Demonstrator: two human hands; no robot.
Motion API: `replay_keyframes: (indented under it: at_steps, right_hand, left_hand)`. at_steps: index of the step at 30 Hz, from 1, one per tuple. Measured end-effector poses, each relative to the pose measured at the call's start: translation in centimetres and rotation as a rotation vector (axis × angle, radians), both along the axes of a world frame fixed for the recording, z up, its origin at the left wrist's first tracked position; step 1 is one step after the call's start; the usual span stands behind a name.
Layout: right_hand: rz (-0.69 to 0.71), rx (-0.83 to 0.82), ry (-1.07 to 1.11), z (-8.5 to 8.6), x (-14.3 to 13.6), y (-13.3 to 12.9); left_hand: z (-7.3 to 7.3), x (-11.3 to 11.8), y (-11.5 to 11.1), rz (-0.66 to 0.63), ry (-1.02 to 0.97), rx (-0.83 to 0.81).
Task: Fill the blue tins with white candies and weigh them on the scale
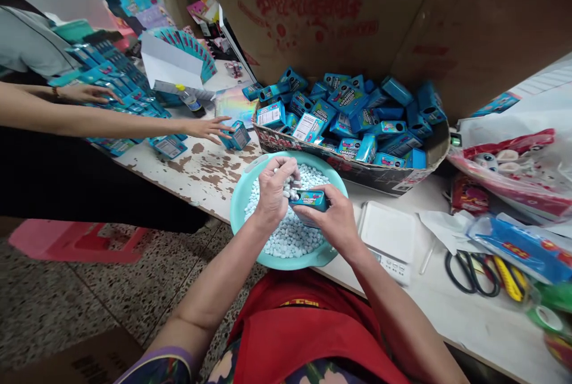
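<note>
My left hand (271, 193) is curled over a clump of small white candies (289, 188). Its fingertips are at the end of a small blue candy box (309, 199). Gripping that box from the side is my right hand (338, 218), with the box tilted toward the left hand. Both hands are above a turquoise basin (239, 196) filled with more pale candies (290, 242). Just behind the basin, a cardboard tray (286, 144) holds a heap of similar blue boxes (348, 98).
A co-worker's hand (210, 129) touches a blue box (236, 135) on the left. Right of the basin lie a white scale (388, 232), black-handled scissors (472, 273) and a yellow cutter (509, 276). A tall carton (402, 20) stands behind the tray.
</note>
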State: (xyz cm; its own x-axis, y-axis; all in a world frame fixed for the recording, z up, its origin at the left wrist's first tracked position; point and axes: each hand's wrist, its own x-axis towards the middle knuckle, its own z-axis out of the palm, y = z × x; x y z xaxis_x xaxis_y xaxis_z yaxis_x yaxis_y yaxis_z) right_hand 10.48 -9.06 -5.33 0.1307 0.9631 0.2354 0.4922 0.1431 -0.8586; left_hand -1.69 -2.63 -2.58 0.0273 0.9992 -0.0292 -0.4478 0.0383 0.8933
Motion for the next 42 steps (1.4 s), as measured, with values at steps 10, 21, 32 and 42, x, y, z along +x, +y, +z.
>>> replay_keyframes:
  at_steps: [10, 21, 32, 42]
  right_hand:
    - [-0.023, 0.004, 0.083, 0.1, 0.1, -0.6]
    - [-0.036, 0.064, 0.240, -0.6, 0.1, -0.9]
    - [-0.074, -0.060, 0.543, -0.8, 2.3, -1.3]
    - [-0.588, 0.099, 0.398, -3.1, 13.5, -6.3]
  left_hand:
    - [0.4, 0.4, -0.2, 0.008, 0.024, -0.026]
    - [1.9, 1.3, -0.5, -0.011, 0.030, -0.034]
    - [-1.4, -2.6, 1.1, -0.030, 0.555, 0.087]
    - [-6.4, -3.9, -2.6, -0.631, 1.902, 0.344]
